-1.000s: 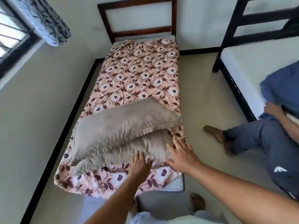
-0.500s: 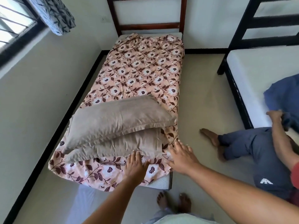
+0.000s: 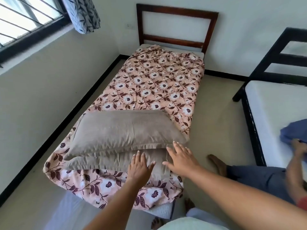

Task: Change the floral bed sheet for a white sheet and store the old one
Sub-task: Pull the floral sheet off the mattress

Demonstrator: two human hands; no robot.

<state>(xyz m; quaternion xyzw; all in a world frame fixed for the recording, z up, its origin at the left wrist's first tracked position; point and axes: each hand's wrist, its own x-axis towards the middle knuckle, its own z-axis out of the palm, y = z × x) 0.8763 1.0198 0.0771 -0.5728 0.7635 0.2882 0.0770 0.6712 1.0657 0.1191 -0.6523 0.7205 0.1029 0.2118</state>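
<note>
The pink floral bed sheet [image 3: 157, 83] covers a narrow mattress that runs away from me to a dark wooden headboard [image 3: 176, 25]. Two taupe pillows lie stacked across the near end: the upper pillow [image 3: 123, 130] and the lower pillow [image 3: 113, 161]. My left hand [image 3: 138, 166] lies flat with spread fingers on the lower pillow's right part. My right hand [image 3: 181, 159] is spread open at the right ends of both pillows, fingertips at the upper pillow's corner. No white sheet is in view.
A second bed with a bare white mattress [image 3: 274, 113] and black frame stands at the right. Another person [image 3: 265, 178] sits on the floor beside it, handling blue cloth [image 3: 294, 131]. A wall with a window [image 3: 25, 22] runs along the left. My bare feet [image 3: 188, 205] stand at the bed's near end.
Both hands have moved forward from the floral sheet's near edge onto the pillows. The view has tilted up, showing the whole headboard. The other person's arm shifted with the blue cloth.
</note>
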